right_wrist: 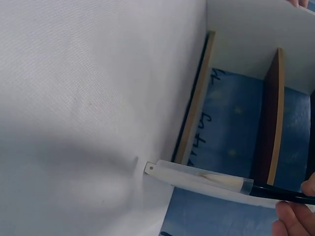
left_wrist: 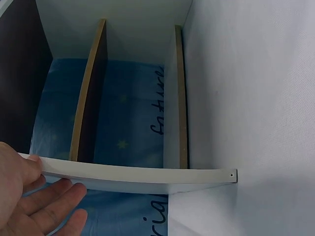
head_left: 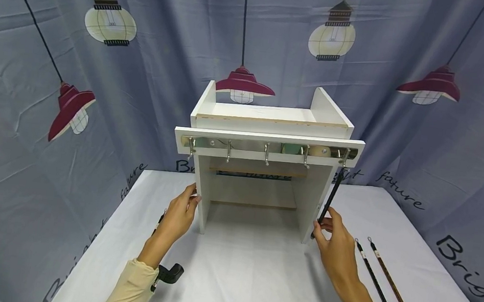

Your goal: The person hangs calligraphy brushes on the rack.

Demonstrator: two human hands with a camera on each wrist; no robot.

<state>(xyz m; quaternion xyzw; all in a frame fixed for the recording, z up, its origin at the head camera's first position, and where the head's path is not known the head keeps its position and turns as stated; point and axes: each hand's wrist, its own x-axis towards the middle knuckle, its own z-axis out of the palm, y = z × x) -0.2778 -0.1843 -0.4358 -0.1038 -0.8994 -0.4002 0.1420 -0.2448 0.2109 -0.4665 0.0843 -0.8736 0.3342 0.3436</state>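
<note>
A white shelf unit [head_left: 271,127] stands on the table, with a row of metal hooks [head_left: 266,153] along its front rail. From the rightmost hook hangs a black-handled calligraphy brush [head_left: 332,195]. My right hand [head_left: 338,249] pinches this brush low down, beside the right side panel. In the right wrist view the pale bristles [right_wrist: 221,180] show inside a clear cap, lying along the panel's edge. My left hand [head_left: 177,215] holds the front edge of the left side panel [left_wrist: 133,173], thumb at the edge and fingers on the outer side.
A black brush [head_left: 375,278] and a brown-handled brush [head_left: 396,288] lie on the white table [head_left: 246,274] at the right. Another brush [head_left: 160,220] lies at the left, partly hidden by my left arm. A blue curtain [head_left: 161,78] hangs behind.
</note>
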